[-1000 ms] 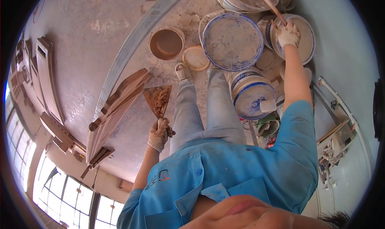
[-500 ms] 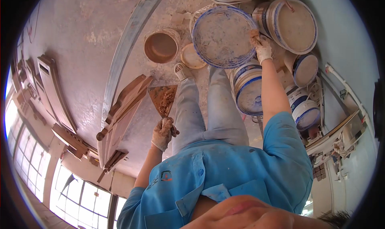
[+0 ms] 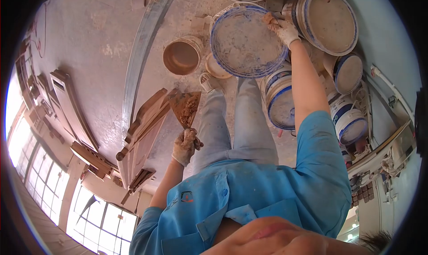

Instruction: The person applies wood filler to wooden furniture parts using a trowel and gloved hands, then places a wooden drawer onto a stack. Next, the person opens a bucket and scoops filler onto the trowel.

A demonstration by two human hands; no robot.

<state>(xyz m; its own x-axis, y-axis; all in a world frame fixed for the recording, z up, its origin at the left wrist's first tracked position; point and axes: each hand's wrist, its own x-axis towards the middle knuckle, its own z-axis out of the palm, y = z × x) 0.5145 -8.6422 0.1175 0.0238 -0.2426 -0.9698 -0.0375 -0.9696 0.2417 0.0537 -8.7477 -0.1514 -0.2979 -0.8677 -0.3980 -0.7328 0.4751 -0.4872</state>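
My left hand, in a stained whitish glove, is closed around the handle of a putty knife. Its wide, rust-brown triangular blade points away from me and carries a lump of brown putty. My right hand, also gloved, reaches out over a large round blue-rimmed bucket lid. Its brown-smeared fingers extend over the lid near its right edge; whether they touch the surface is unclear. Grey dried smears cover the lid.
An open bucket and a small round lid stand beyond my feet. Several lidded buckets crowd the right side. Wooden pieces and a long metal strip lie to the left.
My right hand has moved inward from the lid's right rim, farther over its top. My left hand still holds the putty knife. The whole view has shifted slightly.
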